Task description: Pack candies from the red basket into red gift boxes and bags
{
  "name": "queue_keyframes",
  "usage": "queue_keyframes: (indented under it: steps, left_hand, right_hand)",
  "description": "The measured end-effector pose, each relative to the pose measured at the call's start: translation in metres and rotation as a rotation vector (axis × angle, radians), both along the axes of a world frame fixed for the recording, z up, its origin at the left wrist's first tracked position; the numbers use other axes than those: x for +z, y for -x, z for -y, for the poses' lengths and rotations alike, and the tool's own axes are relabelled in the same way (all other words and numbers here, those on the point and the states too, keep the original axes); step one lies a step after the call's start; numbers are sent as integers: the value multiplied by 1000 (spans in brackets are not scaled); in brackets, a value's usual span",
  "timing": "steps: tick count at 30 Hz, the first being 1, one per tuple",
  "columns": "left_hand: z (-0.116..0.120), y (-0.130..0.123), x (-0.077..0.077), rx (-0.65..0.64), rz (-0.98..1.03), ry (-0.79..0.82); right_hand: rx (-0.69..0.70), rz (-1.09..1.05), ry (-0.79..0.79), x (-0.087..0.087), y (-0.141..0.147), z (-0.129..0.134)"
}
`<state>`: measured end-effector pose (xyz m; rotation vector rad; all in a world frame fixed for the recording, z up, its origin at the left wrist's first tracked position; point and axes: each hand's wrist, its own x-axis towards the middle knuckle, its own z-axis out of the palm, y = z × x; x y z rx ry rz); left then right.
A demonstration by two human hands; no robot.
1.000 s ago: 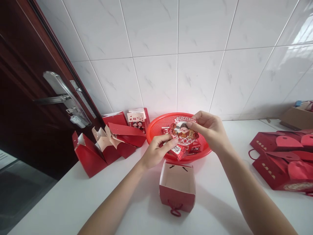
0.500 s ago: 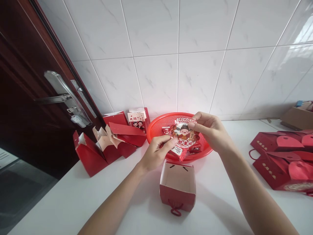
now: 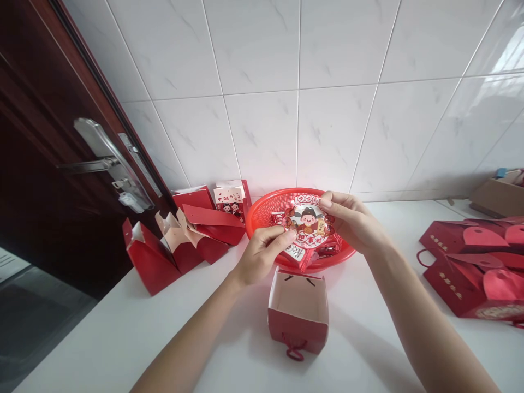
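Observation:
Between both hands, over the red plastic basket (image 3: 262,204), is a flat, clear-wrapped packet (image 3: 308,221) printed with a cartoon figure in a black hat. My left hand (image 3: 264,252) pinches its lower left edge. Thumb and fingers of my right hand (image 3: 350,218) close on its upper right edge. Small red-and-white wrapped sweets (image 3: 278,218) lie in the basket, partly hidden by the packet. In front of the basket stands an open red gift box (image 3: 298,316) with a pale inside and a red cord loop at its near side; no contents show in it.
Several open red boxes (image 3: 153,256) stand at left, beside a small printed box (image 3: 230,199). Closed dark red boxes (image 3: 470,278) with cord handles sit at right, before a brown carton (image 3: 499,194). Behind the white table (image 3: 352,349) rises a tiled wall; a dark door (image 3: 53,136) is at left.
The packet has tilted slightly and its printed face shows more fully. My right fingers have shifted a little along its upper edge, while the left hand has barely moved.

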<state>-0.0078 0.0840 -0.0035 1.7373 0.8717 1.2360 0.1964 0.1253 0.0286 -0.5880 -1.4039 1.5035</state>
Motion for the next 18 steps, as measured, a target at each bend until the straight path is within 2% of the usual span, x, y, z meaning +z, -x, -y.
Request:
queue_keyframes:
  steps: [6, 18]
  left_hand:
    - [-3, 0, -3, 29, 23, 3]
    - [-5, 0, -4, -1, 100, 7]
  right_hand:
    - [24, 61, -49, -1, -3, -1]
    - [64, 48, -85, -2, -5, -2]
